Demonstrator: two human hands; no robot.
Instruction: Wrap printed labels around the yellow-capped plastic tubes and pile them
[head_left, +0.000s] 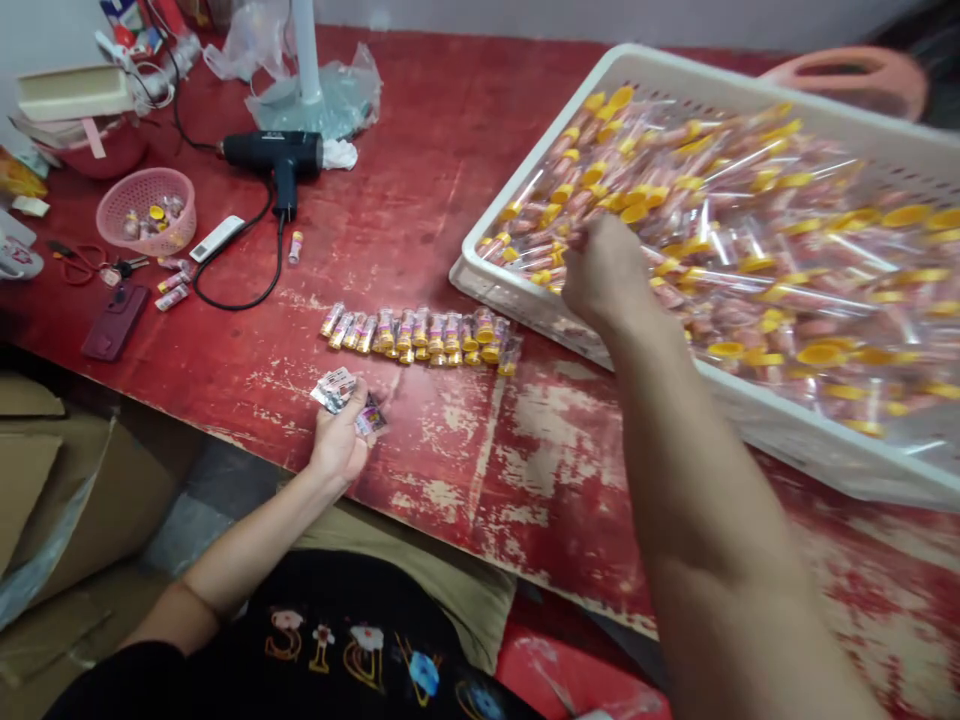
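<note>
Toward two o'clock, taking the middle of the view as the hub of the dial, the right hand (606, 268) reaches over the near rim of a white crate (810, 440) and down among clear tubes with yellow caps (750, 300). Its fingertips are hidden and the hand is slightly blurred, so I cannot tell whether they grasp a tube or merely touch the heap. The crate spreads from two to four o'clock on a worn red table (420, 230), and the tubes in it lie heaped at many angles.

At eight o'clock the left hand (341, 435), near the table's edge, pinches a small bunch of printed packets (335, 388) between thumb and fingers; some fan out on either side of the thumb. Between that hand and the crate, just to the nine o'clock side of the hub, lies a row of small filled tubes (450, 333), side by side, most with their yellow caps toward the person.

One more small tube (295, 247) stands apart near ten o'clock. Beyond it, also at ten, a black heat gun (277, 155) rests with its cord looping across the table. Between nine and ten sits a pink basket (161, 243) with small items inside, and at nine lies a dark red phone (115, 320).
</note>
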